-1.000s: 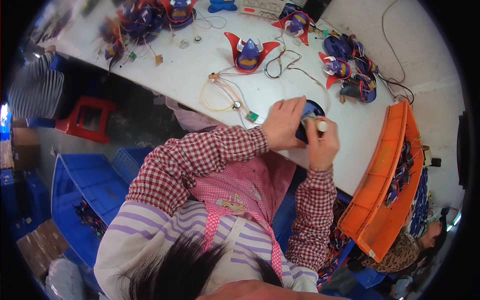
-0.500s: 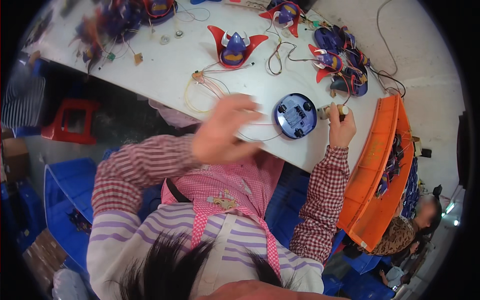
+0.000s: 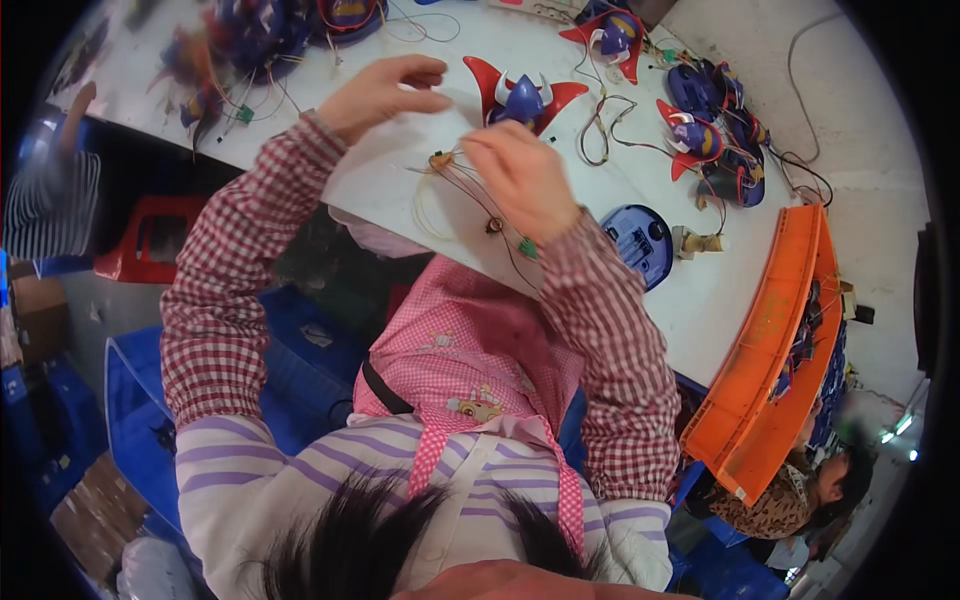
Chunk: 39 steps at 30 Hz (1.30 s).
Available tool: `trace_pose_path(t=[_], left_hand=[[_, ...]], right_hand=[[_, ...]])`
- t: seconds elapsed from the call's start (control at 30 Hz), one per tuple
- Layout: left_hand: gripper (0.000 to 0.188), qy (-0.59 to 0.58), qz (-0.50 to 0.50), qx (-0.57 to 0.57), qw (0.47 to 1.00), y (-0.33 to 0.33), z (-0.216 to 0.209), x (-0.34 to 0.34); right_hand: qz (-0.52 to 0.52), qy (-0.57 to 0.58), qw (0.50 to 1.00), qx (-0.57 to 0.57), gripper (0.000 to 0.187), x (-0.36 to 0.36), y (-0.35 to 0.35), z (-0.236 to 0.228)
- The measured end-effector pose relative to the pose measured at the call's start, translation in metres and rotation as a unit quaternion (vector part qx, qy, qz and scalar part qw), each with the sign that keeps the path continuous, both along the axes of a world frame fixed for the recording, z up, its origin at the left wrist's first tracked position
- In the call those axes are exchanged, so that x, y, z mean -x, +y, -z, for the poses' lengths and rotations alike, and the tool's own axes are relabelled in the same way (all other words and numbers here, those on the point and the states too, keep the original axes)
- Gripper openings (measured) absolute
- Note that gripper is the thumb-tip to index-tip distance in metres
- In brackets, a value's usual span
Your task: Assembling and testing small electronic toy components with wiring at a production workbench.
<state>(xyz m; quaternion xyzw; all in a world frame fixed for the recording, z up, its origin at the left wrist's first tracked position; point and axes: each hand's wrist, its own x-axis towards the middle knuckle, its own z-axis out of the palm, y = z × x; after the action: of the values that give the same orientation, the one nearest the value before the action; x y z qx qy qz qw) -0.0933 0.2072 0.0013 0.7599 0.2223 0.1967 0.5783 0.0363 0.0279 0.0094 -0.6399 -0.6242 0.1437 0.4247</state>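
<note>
Tabletop (image 3: 712, 295): white, running far left to right.
Horned figure (image 3: 523, 103): purple, red-winged, far middle.
Wire bundle (image 3: 494, 226): loose, green board (image 3: 527, 247) at its near end.
Blue base (image 3: 640, 245): round, near right; tan-and-grey piece (image 3: 699, 243) just beside it.
Purple parts (image 3: 695, 90): clustered far right.
Purple heap (image 3: 255, 45): far left, blurred.

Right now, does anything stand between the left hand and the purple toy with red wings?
Nothing visible does: only white tabletop shows between the left hand and the purple toy. The right hand overlaps the toy's lower edge in this view; whether they touch is unclear.
</note>
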Motion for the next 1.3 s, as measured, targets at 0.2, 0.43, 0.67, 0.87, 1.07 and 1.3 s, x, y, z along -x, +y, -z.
trace_pose_path(t=[0.2,0.43,0.67,0.87,1.07,1.3], left_hand=[[0.044,0.0,0.042,0.022,0.999,0.001,0.014,-0.035],[0.046,0.167,0.178,-0.083,0.966,-0.015,0.015,-0.07],[0.036,-0.065,0.11,0.286,0.95,-0.056,0.004,-0.072],[0.038,-0.163,0.129,0.323,0.923,-0.116,-0.008,-0.095],[0.033,-0.134,0.241,-0.087,0.957,-0.161,0.016,-0.134],[0.034,-0.193,0.225,-0.115,0.948,-0.172,0.022,-0.128]], right_hand=[[0.068,-0.263,0.954,0.127,0.022,0.034,0.028,0.04],[0.096,-0.233,0.966,0.062,0.017,0.038,0.016,0.039],[0.115,-0.135,0.965,-0.195,0.015,0.01,-0.045,-0.011],[0.337,0.236,0.899,-0.148,0.008,-0.042,-0.13,-0.022],[0.448,-0.197,0.871,-0.048,0.015,-0.085,-0.177,0.041],[0.435,0.169,0.877,-0.114,0.036,-0.076,-0.173,0.044]])
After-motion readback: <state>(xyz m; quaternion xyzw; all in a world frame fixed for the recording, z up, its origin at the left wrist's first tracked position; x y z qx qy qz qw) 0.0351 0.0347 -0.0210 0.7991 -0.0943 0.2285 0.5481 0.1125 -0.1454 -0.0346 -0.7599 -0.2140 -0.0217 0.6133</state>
